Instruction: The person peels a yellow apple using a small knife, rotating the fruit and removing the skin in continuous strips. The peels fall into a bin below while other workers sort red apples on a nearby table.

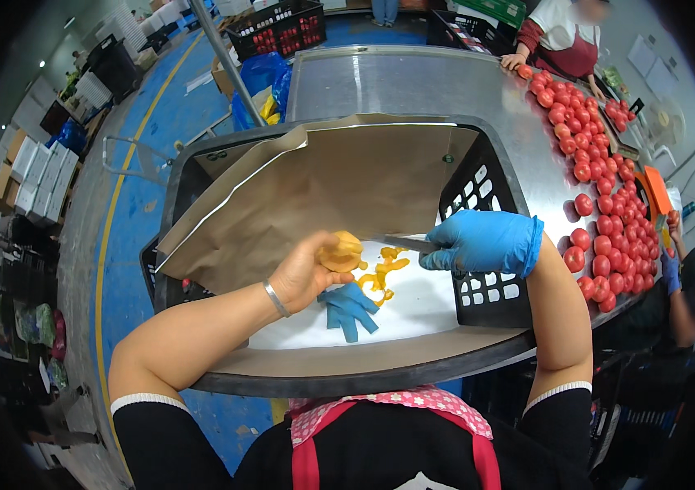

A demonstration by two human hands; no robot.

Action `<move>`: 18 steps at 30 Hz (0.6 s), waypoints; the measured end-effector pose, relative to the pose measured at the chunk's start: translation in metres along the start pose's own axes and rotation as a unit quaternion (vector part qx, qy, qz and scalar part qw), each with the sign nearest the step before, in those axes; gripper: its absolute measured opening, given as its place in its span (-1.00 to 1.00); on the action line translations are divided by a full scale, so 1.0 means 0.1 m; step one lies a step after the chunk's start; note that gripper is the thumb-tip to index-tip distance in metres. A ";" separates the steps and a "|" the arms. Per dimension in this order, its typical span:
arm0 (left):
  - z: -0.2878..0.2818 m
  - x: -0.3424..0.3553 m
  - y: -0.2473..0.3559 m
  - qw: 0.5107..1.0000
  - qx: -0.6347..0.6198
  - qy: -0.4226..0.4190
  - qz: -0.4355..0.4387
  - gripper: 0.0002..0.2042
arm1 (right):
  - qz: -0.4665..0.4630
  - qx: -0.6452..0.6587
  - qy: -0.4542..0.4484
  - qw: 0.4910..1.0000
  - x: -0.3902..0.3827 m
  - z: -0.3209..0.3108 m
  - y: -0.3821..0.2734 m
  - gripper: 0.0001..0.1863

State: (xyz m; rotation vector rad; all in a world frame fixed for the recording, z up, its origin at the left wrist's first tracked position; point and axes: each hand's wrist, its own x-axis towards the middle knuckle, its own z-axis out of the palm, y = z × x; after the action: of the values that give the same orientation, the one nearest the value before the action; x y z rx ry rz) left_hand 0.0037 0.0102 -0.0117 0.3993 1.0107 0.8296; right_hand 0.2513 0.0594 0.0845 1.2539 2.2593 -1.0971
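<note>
My bare left hand (309, 269), with a metal band at the wrist, is closed around a yellow fruit (339, 249). My right hand (478, 242), in a blue glove, grips a knife (400, 243) whose blade points left toward the fruit. Both hands are over a black plastic crate (490, 163) lined with brown paper (298, 180). On the white sheet (413, 310) in its bottom lie yellow peel pieces (380, 278) and a crumpled blue glove (347, 314), just below my left hand.
Red round fruits (601, 237) cover the right of a steel table (372, 82). A person (560, 41) stands at the far right; another gloved hand (670, 269) shows on the right. A metal pole (225, 57), black crates (274, 24) and stacked boxes (33, 175) are behind and left.
</note>
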 end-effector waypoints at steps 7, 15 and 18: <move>0.04 -0.04 0.06 0.999 -0.022 -0.032 0.013 -0.67 | -0.016 -0.018 -0.011 1.000 -0.03 0.01 -0.05 -0.56; 0.03 -0.02 0.05 0.999 -0.035 -0.027 0.031 -0.64 | 0.009 -0.043 -0.017 0.999 -0.05 0.01 -0.14 -0.58; 0.01 -0.02 0.05 0.998 -0.034 -0.018 0.043 -0.64 | -0.002 -0.066 -0.001 0.998 -0.06 0.03 -0.16 -0.58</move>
State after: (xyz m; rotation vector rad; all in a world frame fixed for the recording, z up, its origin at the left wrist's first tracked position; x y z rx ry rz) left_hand 0.0020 0.0123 -0.0065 0.4000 0.9344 0.9293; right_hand 0.2411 0.0490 0.0935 1.1957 2.2928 -0.9325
